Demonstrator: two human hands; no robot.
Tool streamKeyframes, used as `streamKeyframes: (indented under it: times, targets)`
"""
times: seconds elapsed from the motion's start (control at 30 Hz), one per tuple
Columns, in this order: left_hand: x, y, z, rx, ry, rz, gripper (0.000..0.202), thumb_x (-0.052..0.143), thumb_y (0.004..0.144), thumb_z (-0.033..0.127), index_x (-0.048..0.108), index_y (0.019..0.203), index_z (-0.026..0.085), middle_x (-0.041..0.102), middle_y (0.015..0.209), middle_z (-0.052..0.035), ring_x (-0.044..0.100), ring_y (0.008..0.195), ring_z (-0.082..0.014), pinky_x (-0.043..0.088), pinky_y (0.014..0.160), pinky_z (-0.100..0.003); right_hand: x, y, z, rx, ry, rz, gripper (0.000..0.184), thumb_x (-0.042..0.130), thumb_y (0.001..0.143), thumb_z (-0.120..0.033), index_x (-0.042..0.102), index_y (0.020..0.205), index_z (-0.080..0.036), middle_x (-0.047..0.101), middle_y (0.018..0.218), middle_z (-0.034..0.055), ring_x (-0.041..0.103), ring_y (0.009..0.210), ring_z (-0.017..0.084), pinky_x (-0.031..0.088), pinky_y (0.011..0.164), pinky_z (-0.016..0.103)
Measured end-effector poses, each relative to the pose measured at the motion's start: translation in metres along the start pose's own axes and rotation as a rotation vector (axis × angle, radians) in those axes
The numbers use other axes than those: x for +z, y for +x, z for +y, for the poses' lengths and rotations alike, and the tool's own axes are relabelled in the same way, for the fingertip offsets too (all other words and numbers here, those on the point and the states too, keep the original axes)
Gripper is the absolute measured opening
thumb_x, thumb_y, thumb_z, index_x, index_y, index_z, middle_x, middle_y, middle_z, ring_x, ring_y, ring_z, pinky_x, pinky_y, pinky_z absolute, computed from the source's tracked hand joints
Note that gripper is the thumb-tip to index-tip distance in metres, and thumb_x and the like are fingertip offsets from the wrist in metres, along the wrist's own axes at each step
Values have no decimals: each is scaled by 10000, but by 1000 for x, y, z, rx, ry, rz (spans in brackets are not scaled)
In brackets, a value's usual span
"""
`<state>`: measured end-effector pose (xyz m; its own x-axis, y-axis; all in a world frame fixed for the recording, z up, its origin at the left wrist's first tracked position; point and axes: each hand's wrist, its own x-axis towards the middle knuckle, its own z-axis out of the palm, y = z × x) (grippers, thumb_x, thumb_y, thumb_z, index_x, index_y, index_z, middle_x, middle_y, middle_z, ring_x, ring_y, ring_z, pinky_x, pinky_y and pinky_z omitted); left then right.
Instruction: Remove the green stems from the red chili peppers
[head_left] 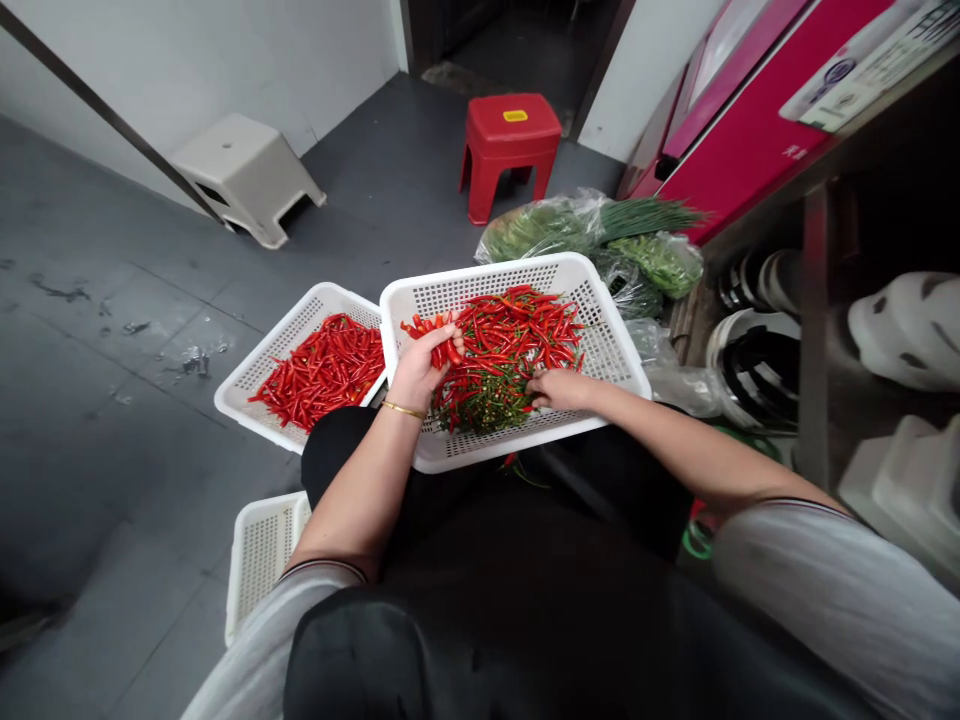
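A white perforated plastic basket (615, 330) rests on my lap, with red chili peppers (517, 325) heaped in it. Green chili stems (491, 405) are piled on its near side. My left hand (429, 358), a gold bangle at the wrist, is closed around several red chilies (454, 352) over the basket's left part. Over the right side of the pile, my right hand (555, 388) has its fingers bent down among chilies and stems; its fingertips are partly hidden, and a bit of red shows beside them.
A second white basket (232, 392) of red chilies stands at the left on the floor, with another basket (259, 555) nearer me. Ahead are a red stool (514, 130), a light grey stool (240, 165) and bagged greens (555, 228). Shelves with stacked containers (757, 360) line the right.
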<state>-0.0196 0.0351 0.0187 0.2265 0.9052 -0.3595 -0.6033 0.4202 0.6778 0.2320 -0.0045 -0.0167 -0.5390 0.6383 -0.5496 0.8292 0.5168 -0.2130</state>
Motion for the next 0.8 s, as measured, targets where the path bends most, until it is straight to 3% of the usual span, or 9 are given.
streamKeyframes:
  times: [0.13,0.3,0.4,0.53,0.6,0.7,0.8]
  targets:
    - [3,3,-10,3,32,-73,291,774,604,162,643,858,108,568,572,36,528,475,-62,438,471,-191,-13,20,7,225,-8,237,352,407,983,-362,682,1102,-177,658,1125,119,649,964,225,479,804,310]
    - [-1,3,-24,-65,220,-38,245,805,573,163,607,708,113,540,484,36,491,407,-67,410,413,-191,-24,62,-8,341,11,228,298,506,934,-372,705,1050,-182,677,1154,126,652,993,239,479,796,300]
    - [-4,5,-33,-117,291,49,242,811,553,145,587,637,113,560,481,19,478,385,-67,403,384,-194,-28,51,-1,361,127,305,266,505,932,-325,718,941,-167,724,1023,103,654,941,210,459,790,271]
    - [-1,9,-41,-137,306,42,233,815,547,142,602,633,102,618,545,-16,504,410,-71,427,393,-201,-30,28,5,311,219,451,274,471,939,-301,706,961,-162,732,963,76,650,870,180,445,776,259]
    - [1,10,-42,-111,288,49,245,821,548,152,598,640,107,590,510,5,488,397,-68,420,391,-202,-27,32,-2,338,209,436,304,473,941,-351,711,975,-164,727,1018,94,650,902,192,446,777,268]
    - [1,9,-41,-66,291,72,268,827,552,165,573,622,120,543,458,30,465,376,-65,393,379,-197,-20,51,-15,442,198,282,344,533,902,-443,722,974,-165,723,1050,123,657,911,217,451,729,279]
    - [-4,9,-40,-79,330,94,259,823,557,161,572,605,120,551,461,21,455,364,-63,366,364,-195,-15,63,-14,443,243,252,288,576,878,-433,727,959,-202,738,993,74,660,878,194,443,693,259]
